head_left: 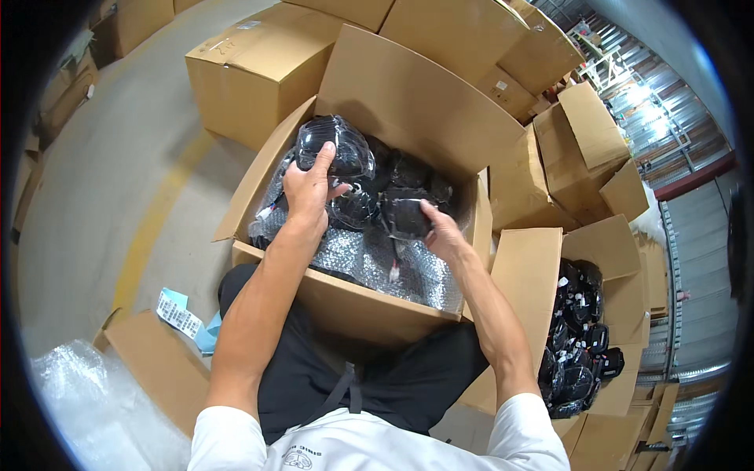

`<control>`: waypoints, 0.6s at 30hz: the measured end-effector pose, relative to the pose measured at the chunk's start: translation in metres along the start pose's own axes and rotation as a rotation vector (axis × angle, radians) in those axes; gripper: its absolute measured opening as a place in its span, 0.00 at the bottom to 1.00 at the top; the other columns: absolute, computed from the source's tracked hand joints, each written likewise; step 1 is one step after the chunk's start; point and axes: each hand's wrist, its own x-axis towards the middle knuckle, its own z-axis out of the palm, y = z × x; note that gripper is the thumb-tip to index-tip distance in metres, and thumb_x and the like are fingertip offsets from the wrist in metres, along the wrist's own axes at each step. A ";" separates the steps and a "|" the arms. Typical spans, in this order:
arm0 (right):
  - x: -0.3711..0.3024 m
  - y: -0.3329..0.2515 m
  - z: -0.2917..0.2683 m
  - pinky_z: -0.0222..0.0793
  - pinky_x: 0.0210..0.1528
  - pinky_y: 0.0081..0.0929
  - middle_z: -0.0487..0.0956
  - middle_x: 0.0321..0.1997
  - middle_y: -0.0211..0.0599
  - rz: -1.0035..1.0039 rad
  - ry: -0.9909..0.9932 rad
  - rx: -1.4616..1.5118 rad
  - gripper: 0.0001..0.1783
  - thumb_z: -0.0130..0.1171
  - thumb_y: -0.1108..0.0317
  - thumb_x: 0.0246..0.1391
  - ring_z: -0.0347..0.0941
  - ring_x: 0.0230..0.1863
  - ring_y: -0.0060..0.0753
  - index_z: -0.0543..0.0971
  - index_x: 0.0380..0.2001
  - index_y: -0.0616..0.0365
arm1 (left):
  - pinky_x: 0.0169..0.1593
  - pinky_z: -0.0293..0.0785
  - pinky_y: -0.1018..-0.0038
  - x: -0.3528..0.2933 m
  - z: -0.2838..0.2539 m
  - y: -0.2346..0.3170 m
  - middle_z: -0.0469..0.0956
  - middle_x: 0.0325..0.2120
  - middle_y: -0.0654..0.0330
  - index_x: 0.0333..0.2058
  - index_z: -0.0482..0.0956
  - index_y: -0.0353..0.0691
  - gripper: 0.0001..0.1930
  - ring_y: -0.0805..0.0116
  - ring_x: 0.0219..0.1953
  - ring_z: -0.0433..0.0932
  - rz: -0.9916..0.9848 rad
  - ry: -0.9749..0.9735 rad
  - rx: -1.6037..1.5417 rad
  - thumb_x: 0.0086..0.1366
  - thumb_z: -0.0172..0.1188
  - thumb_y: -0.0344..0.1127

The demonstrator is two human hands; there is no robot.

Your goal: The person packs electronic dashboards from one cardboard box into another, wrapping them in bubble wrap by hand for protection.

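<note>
An open cardboard box [357, 302] stands in front of me, between my legs. My left hand [305, 188] is closed on a rounded black part in clear plastic [336, 149], thumb on top, at the box's far left. On the right, my right hand [446, 232] grips a flatter black part in clear plastic [404, 215], its thumb over the near right corner. A short cable with a white connector [394, 272] hangs below that part. Bubble wrap [345, 253] lines the near side of the box. Between and behind my hands sit more black wrapped parts, partly hidden.
A second open box [525, 275] at the right holds several black parts [577, 377]. Closed cartons [251, 71] stand beyond and left of the box. At lower left lie clear plastic wrap [86, 400], a cardboard flap [153, 361] and a white label on blue sheet [179, 314].
</note>
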 end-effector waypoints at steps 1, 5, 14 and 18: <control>0.005 0.010 0.005 0.74 0.57 0.36 0.84 0.48 0.34 -0.010 -0.072 0.002 0.21 0.62 0.53 0.62 0.80 0.50 0.32 0.79 0.49 0.57 | 0.24 0.82 0.77 0.001 -0.002 0.000 0.82 0.34 0.62 0.43 0.79 0.38 0.15 0.74 0.30 0.81 0.001 0.001 0.006 0.64 0.67 0.42; 0.020 0.029 -0.021 0.73 0.51 0.35 0.84 0.46 0.33 0.070 0.132 -0.063 0.22 0.64 0.50 0.60 0.79 0.47 0.32 0.80 0.45 0.58 | 0.25 0.83 0.76 -0.001 0.007 -0.004 0.82 0.35 0.62 0.44 0.79 0.38 0.16 0.74 0.30 0.82 -0.004 -0.056 0.027 0.64 0.67 0.42; 0.001 -0.001 -0.022 0.75 0.46 0.41 0.83 0.37 0.54 -0.370 0.535 -1.308 0.38 0.63 0.40 0.55 0.81 0.43 0.44 0.80 0.41 0.73 | 0.28 0.82 0.77 -0.007 0.006 0.001 0.83 0.35 0.63 0.48 0.77 0.38 0.21 0.75 0.31 0.83 -0.137 -0.462 0.042 0.69 0.57 0.50; -0.039 -0.036 0.027 0.73 0.57 0.37 0.80 0.53 0.40 -0.220 -0.157 0.018 0.37 0.62 0.42 0.58 0.77 0.53 0.31 0.73 0.57 0.63 | 0.30 0.81 0.76 -0.020 0.014 -0.004 0.83 0.34 0.63 0.49 0.77 0.37 0.21 0.75 0.32 0.82 -0.229 -0.637 0.117 0.69 0.57 0.50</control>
